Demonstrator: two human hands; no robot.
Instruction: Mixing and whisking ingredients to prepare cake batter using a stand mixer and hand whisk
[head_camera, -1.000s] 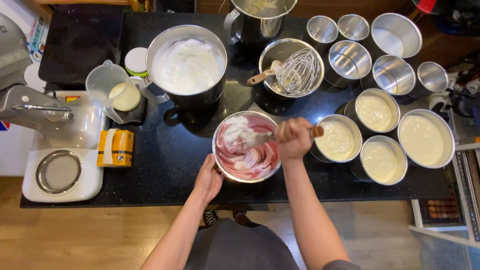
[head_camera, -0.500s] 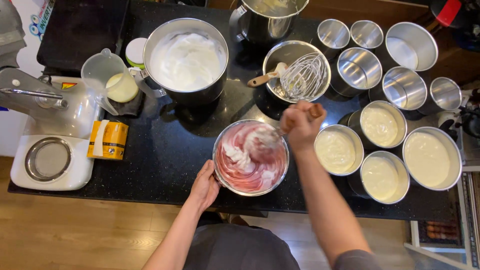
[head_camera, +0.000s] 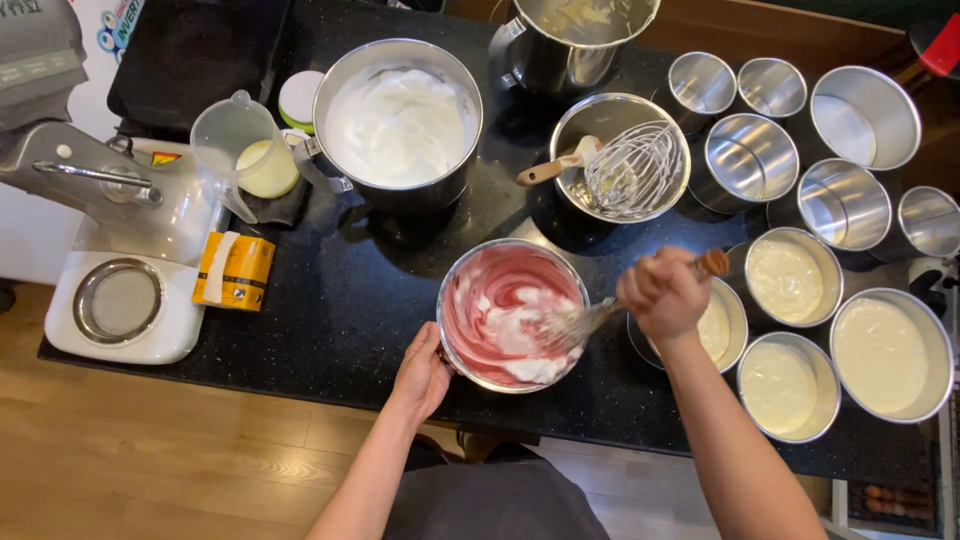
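While the left hand (head_camera: 420, 372) cups the near rim of the steel mixing bowl (head_camera: 514, 314), fingers spread flat against its wall, the bowl sits pinned on the black countertop (head_camera: 330, 300) so it cannot spin or slide under the stirring. The right hand (head_camera: 662, 292) is closed in a fist around the wooden handle of a whisk (head_camera: 592, 318), which slants down from the right so that its wires sink into the pink-and-white mixture (head_camera: 500, 320); the streaks are not blended through, white cream lying in swirls over the pink. The bowl stands at the front edge of the counter, directly before the person, which keeps both arms short and the elbows free.

Just right of the bowl, partly under the right wrist, a round tin of pale batter (head_camera: 716, 326) stands very close to the whisk handle, and three more filled tins (head_camera: 787, 277) cluster beyond it, so a wide sweep of that arm has little room. Behind these stand empty tins (head_camera: 752, 155) in a loose row. Farther back sit a large pot of white whipped cream (head_camera: 400, 125) and a second bowl holding another whisk and a wooden-handled spatula (head_camera: 620, 160) (both idle, leaning on the rim). To the left are a plastic measuring jug (head_camera: 240, 150) with some pale liquid, a yellow packet (head_camera: 234, 270), possibly butter, and a white stand-mixer base (head_camera: 120, 300), all well apart from the hands.
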